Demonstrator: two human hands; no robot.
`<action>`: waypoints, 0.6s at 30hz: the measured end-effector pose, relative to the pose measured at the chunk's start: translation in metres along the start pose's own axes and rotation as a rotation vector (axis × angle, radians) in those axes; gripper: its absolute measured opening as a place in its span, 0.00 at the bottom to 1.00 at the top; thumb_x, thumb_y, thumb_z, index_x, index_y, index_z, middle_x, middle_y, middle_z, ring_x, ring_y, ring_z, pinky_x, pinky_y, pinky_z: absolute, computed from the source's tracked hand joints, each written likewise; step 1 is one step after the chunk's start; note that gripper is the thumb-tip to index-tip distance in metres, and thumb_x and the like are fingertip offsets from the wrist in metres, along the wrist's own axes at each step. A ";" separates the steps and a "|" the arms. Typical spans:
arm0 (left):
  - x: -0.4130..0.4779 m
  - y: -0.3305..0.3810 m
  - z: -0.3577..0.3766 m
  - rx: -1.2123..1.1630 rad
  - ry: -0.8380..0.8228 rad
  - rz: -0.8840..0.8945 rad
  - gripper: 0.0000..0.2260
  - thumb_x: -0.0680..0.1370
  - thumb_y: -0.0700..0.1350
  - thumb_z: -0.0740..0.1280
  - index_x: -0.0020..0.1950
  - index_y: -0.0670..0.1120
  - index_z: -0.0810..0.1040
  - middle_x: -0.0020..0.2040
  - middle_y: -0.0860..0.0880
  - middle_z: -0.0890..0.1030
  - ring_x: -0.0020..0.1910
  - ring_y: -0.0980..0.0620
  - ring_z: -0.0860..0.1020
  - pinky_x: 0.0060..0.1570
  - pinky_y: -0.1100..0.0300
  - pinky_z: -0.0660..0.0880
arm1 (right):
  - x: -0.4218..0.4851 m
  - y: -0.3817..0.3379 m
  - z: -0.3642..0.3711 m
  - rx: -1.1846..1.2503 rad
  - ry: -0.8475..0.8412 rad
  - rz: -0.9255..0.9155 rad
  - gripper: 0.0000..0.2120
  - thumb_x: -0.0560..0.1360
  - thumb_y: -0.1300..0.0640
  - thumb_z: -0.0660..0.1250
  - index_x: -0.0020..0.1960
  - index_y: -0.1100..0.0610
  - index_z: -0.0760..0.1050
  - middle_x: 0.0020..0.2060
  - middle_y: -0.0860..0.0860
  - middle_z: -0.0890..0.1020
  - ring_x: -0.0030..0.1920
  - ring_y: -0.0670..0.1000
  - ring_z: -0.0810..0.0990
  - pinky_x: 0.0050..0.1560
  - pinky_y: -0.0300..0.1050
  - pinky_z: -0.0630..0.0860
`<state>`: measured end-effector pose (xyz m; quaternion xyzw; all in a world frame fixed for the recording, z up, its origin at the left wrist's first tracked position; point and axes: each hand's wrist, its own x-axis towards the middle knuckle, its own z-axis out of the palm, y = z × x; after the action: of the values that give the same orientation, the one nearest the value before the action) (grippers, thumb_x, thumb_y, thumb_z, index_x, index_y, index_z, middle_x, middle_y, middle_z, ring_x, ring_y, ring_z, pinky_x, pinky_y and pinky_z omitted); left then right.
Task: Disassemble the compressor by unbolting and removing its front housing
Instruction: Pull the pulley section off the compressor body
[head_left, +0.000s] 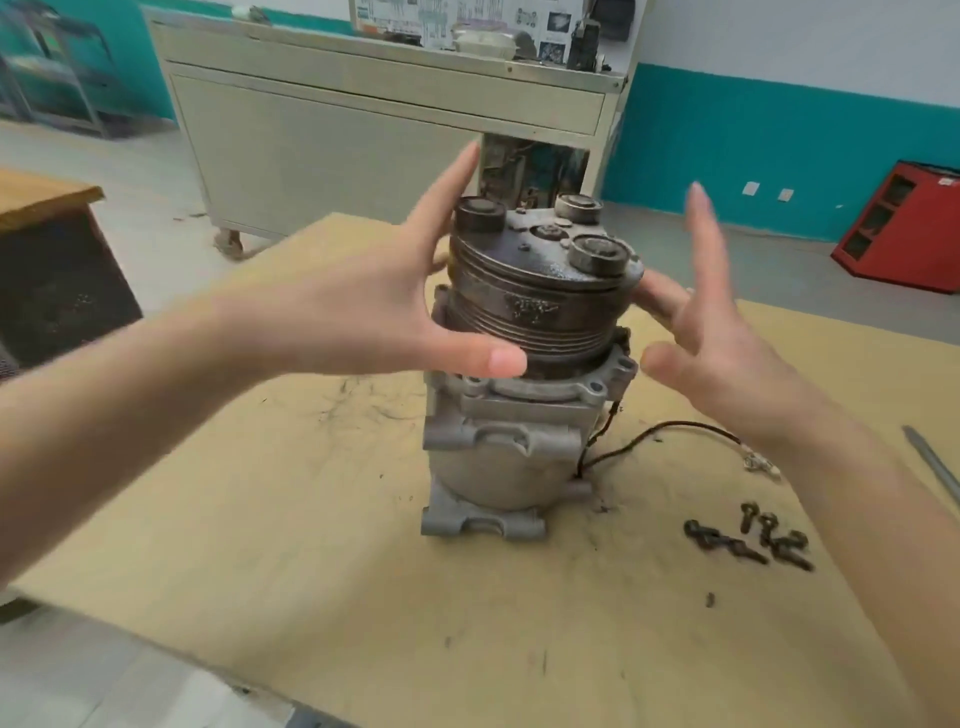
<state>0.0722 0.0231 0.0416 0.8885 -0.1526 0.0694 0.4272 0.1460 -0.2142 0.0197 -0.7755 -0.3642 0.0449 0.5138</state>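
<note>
Compressor (511, 452) stands upright near the middle of the table (260, 519), with the pulley (535, 306) end on top. Left hand (374, 306) is spread wide at the left side of the pulley, thumb in front of the lower grooves, fingers going up past the rim; whether it touches the metal I cannot tell. Right hand (727, 353) is also wide open at the right side and holds nothing, with some fingers reaching behind the pulley. Bolts (753, 538) lie loose on the table, to the right of the compressor and apart from it. The holes in the flange (597, 387) look empty, so I judge the unbolting is done and lifting off the housing is the step now. To do it well, both hands should close evenly on opposite sides and pull straight up without tilting, keeping clear of the wire (670, 431).
</note>
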 end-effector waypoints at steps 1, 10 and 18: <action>0.000 -0.010 0.011 -0.083 0.067 -0.023 0.61 0.59 0.64 0.79 0.76 0.64 0.36 0.59 0.79 0.62 0.59 0.81 0.65 0.57 0.80 0.65 | 0.014 -0.004 -0.001 0.028 -0.059 -0.026 0.63 0.52 0.24 0.69 0.73 0.37 0.33 0.71 0.42 0.65 0.69 0.38 0.66 0.70 0.47 0.61; 0.020 -0.003 0.052 -0.428 0.484 -0.027 0.35 0.59 0.62 0.73 0.61 0.49 0.72 0.52 0.57 0.82 0.51 0.64 0.80 0.44 0.71 0.75 | 0.042 -0.004 0.020 0.165 0.048 -0.203 0.57 0.62 0.44 0.76 0.77 0.60 0.43 0.70 0.44 0.64 0.64 0.42 0.73 0.60 0.37 0.71; 0.028 -0.008 0.040 -0.613 0.420 -0.108 0.36 0.61 0.61 0.73 0.63 0.43 0.76 0.53 0.46 0.84 0.51 0.50 0.83 0.48 0.57 0.78 | 0.053 -0.010 0.028 0.210 0.179 -0.136 0.46 0.63 0.50 0.73 0.75 0.56 0.54 0.64 0.43 0.73 0.62 0.49 0.76 0.63 0.51 0.74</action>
<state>0.1015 -0.0094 0.0174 0.6925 -0.0283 0.1788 0.6983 0.1673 -0.1584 0.0315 -0.6919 -0.3620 -0.0218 0.6243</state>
